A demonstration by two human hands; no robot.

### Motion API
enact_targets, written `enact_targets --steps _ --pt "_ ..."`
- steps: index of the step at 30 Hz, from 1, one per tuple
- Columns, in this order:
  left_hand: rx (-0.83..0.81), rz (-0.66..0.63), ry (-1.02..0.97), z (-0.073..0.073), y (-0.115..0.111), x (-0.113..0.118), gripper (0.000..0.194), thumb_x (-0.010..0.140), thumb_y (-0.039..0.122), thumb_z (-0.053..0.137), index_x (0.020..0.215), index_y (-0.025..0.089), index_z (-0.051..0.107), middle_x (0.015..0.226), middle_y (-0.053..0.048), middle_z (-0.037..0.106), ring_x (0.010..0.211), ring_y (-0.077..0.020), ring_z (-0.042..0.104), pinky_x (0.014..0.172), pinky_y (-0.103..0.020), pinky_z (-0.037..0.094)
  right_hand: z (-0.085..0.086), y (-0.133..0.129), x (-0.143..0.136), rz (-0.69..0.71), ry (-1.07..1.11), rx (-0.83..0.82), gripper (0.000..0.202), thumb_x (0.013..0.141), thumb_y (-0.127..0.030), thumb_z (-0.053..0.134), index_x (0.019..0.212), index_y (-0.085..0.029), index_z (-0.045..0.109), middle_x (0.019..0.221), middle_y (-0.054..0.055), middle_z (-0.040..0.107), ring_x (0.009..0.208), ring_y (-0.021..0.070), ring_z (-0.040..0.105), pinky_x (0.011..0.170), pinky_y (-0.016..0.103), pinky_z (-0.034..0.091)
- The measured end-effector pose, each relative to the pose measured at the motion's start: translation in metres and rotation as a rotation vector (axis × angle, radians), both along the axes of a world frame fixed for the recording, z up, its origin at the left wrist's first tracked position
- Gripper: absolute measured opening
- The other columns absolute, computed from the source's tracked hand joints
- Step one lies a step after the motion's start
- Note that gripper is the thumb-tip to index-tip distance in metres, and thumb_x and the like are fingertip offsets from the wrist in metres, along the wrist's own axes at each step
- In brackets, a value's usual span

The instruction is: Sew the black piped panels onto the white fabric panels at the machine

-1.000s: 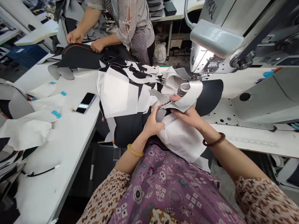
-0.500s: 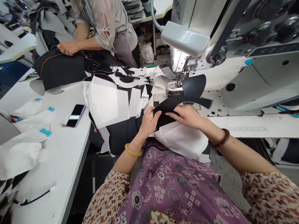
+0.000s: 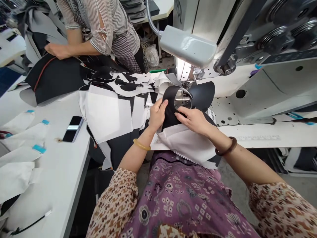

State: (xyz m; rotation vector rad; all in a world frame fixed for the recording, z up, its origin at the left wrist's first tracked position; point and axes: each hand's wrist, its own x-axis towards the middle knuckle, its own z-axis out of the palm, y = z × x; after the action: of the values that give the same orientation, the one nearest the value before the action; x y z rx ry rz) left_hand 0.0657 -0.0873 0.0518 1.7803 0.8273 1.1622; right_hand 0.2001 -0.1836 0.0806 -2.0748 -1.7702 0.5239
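Beyond the left hand [image 3: 158, 114] and right hand [image 3: 195, 121], the metal foot [image 3: 182, 102] of a sewing machine [image 3: 205, 16] blocks the way forward, under a grey lamp [image 3: 188, 46]. Leftward, heaped black and white fabric pieces [image 3: 109, 112] crowd the path. Free room lies right — a bare strip of machine table [image 3: 260, 132] — and on the left table [image 3: 60, 172], between phone [image 3: 72, 129] and black cable [image 3: 32, 224].

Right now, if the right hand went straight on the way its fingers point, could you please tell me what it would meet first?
The right hand would probably meet the black fabric first, with the left hand beyond; it may already touch that fabric, as depth is unclear.
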Motion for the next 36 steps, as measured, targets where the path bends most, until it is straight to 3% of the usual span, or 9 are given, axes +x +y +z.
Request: enact_targets --steps 5,11,18,22,25,27,29,33,36 --pt "-0.077 -0.002 -0.136 -0.005 0.023 0.006 0.037 0.082 0.053 0.053 0.088 0.019 0.063 0.082 0.001 0.06 0.078 -0.0109 0.054 0.074 -0.021 0.044 0.005 0.03 -0.008 0.005 0.145 0.042 0.032 0.083 -0.041 0.039 0.101 -0.022 0.056 0.085 0.001 0.061 0.072 0.0116 0.05 0.064 0.022 0.031" --pt "-0.298 0.132 -0.174 -0.037 0.02 -0.013 0.031 0.082 0.047 0.055 0.087 0.017 0.06 0.081 0.0 0.059 0.076 -0.0112 0.054 0.076 -0.025 0.046 -0.01 0.041 -0.029 0.084 -0.136 -0.057 0.034 0.086 -0.039 0.031 0.097 -0.024 0.059 0.078 0.004 0.063 0.069 0.0153 0.053 0.056 0.025 0.02" --pt "-0.144 -0.068 -0.049 -0.01 0.037 0.032 0.029 0.083 0.044 0.053 0.072 0.018 0.057 0.07 0.002 0.055 0.073 -0.0109 0.055 0.071 -0.021 0.045 0.004 0.032 0.002 -0.213 -0.077 0.019 0.029 0.082 -0.042 0.037 0.085 -0.022 0.058 0.078 0.003 0.061 0.066 0.0131 0.049 0.055 0.023 0.02" --pt "0.146 -0.014 0.198 -0.006 0.051 0.041 0.026 0.079 0.043 0.06 0.087 0.018 0.061 0.078 -0.002 0.061 0.084 -0.0164 0.059 0.084 -0.029 0.046 0.002 0.03 0.017 -0.3 -0.045 0.009 0.026 0.08 -0.041 0.039 0.078 -0.021 0.056 0.071 0.003 0.058 0.062 0.0125 0.045 0.056 0.023 0.022" --pt "0.406 -0.355 0.386 0.002 0.065 0.028 0.027 0.081 0.041 0.058 0.095 0.02 0.064 0.099 -0.007 0.065 0.108 -0.0214 0.057 0.101 -0.039 0.038 -0.001 0.03 0.018 -0.309 -0.048 0.001 0.026 0.08 -0.041 0.04 0.073 -0.02 0.054 0.07 0.003 0.058 0.063 0.0125 0.046 0.056 0.023 0.022" --pt "0.44 -0.724 0.508 0.01 0.075 0.019 0.025 0.086 0.039 0.05 0.098 0.022 0.065 0.11 -0.007 0.065 0.115 -0.0198 0.054 0.106 -0.041 0.035 -0.003 0.028 0.018 -0.315 -0.078 -0.006 0.027 0.081 -0.042 0.039 0.075 -0.02 0.054 0.07 0.003 0.059 0.063 0.0126 0.047 0.056 0.023 0.021" --pt "0.399 -0.895 0.552 0.016 0.084 0.013 0.027 0.087 0.039 0.048 0.104 0.025 0.063 0.117 -0.006 0.062 0.12 -0.0182 0.051 0.108 -0.043 0.032 -0.004 0.023 0.018 -0.314 -0.167 0.001 0.032 0.084 -0.045 0.036 0.079 -0.02 0.055 0.071 0.005 0.06 0.062 0.0133 0.048 0.056 0.025 0.018" --pt "0.294 -0.845 0.471 0.011 0.089 0.012 0.028 0.081 0.043 0.057 0.102 0.026 0.064 0.115 -0.007 0.064 0.118 -0.019 0.052 0.108 -0.045 0.032 -0.011 0.008 0.022 -0.26 -0.386 0.101 0.05 0.091 -0.047 0.02 0.075 -0.016 0.055 0.071 0.008 0.06 0.066 0.0149 0.052 0.059 0.028 0.016" --pt "0.388 -0.764 0.44 -0.001 0.08 0.013 0.032 0.08 0.044 0.058 0.104 0.024 0.064 0.115 -0.009 0.063 0.119 -0.0215 0.051 0.106 -0.046 0.035 -0.015 0.005 0.028 -0.316 -0.409 0.15 0.052 0.093 -0.043 0.017 0.07 -0.014 0.054 0.071 0.008 0.06 0.066 0.0138 0.052 0.059 0.029 0.016"
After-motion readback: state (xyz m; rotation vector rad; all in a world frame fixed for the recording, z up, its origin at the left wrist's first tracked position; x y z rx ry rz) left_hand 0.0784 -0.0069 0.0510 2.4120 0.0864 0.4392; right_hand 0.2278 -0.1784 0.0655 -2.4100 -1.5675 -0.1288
